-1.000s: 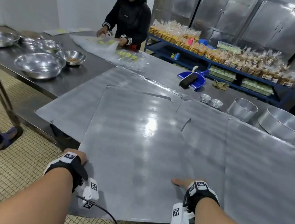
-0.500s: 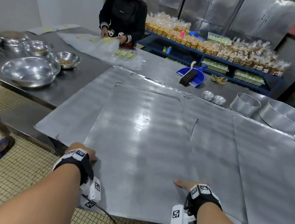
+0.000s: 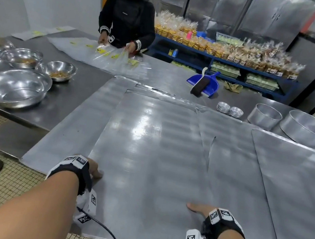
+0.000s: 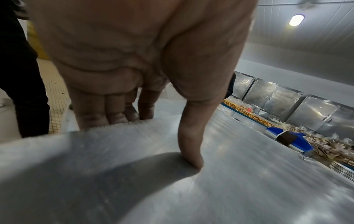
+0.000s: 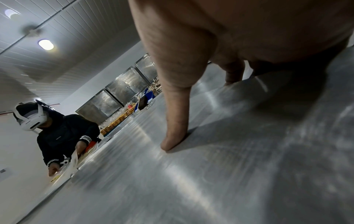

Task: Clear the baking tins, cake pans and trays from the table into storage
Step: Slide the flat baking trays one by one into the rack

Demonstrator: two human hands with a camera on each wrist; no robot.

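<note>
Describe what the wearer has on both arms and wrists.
Both forearms are bare, with no sleeves. The left wrist band and the right wrist band are black straps bearing square black-and-white coded tags. Each carries a white camera block, also tagged; a black cable trails from the left one.

Left hand [image 3: 93, 170] mostly hidden behind its wrist strap in head view; in left wrist view its fingers [image 4: 116, 109] go under the top sheet tray [image 3: 144, 169], tips hidden. Right hand [image 3: 199, 208]: only thumb side shows, fingers hidden under the tray edge. Both wrist views blurred near the lens. Lower trays overlapped, count unclear. Rightmost tray [image 3: 298, 184] cut off by the frame.
</note>
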